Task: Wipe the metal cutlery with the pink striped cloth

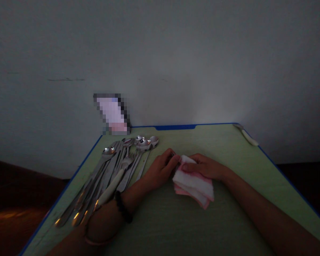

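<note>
A folded pink-and-white cloth (pixel 193 181) is gripped in my right hand (pixel 205 167), thumb on top, its loose end hanging toward me. My left hand (pixel 162 169) is closed in a pinch just to the left, against the cloth's edge. A small dark, shiny bit shows at its fingertips, but what it holds is mostly hidden. Left of that hand lies a pile of metal cutlery, with spoons (pixel 144 144), a fork (pixel 127 161) with a pale handle, and several long handles (pixel 96 185) pointing toward me. My left forearm covers part of the pile.
The light green table (pixel 224 145) has a blue rim and stands against a grey wall (pixel 176 53). A pixelated, phone-like object (pixel 112 113) leans at the back left corner. One pale-handled utensil (pixel 249 138) lies at the back right corner.
</note>
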